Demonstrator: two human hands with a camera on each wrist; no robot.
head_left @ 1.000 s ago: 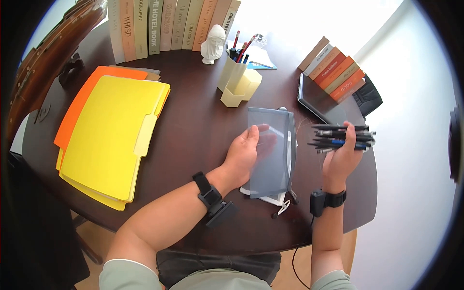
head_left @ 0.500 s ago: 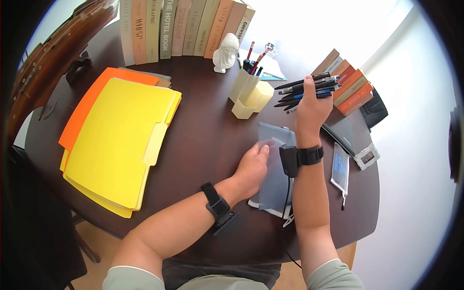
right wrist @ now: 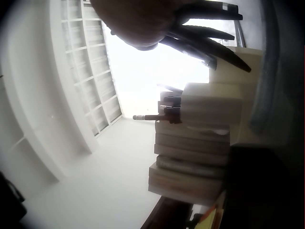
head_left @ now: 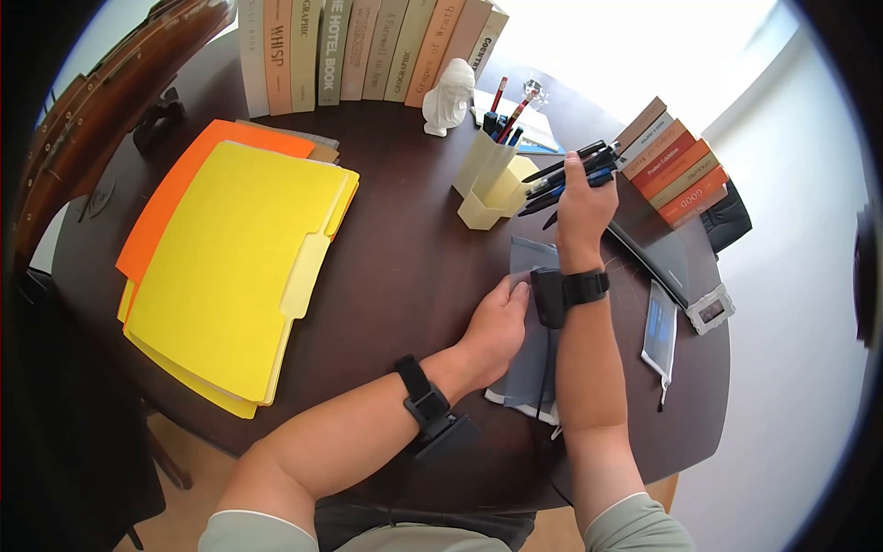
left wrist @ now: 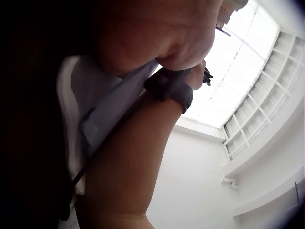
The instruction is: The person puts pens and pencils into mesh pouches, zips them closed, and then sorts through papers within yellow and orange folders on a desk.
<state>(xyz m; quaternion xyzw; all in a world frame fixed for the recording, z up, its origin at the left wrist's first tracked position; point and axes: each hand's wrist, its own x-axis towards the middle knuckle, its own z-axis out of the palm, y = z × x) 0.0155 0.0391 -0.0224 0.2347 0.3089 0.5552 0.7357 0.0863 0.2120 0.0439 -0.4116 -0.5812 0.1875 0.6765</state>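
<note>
A bundle of several mostly black pens (head_left: 543, 190) is gripped in my right hand (head_left: 586, 219), raised over the desk beside the cream hexagonal pen holder (head_left: 484, 213). In the right wrist view the pens (right wrist: 205, 40) fan out from the hand. My left hand (head_left: 494, 329) holds a translucent grey mesh pouch (head_left: 526, 359) at its left side; its fingers are hidden by the pouch. The right forearm covers much of the pouch in the head view. A white drawstring piece (head_left: 508, 399) shows under its lower edge. The left wrist view shows the pouch (left wrist: 112, 109) beneath the palm.
Yellow folders (head_left: 221, 276) over an orange folder (head_left: 152, 207) lie at left. Behind stand a row of books (head_left: 354, 55) and a white bust (head_left: 449, 99). At right are stacked books (head_left: 676, 170), a dark laptop (head_left: 648, 262), a small zip pouch (head_left: 659, 331) and a white frame (head_left: 711, 310).
My right hand has carried the pens leftward from the right side of the desk to near the pen holder. The left hand has stayed at the pouch, and the head view has shifted slightly.
</note>
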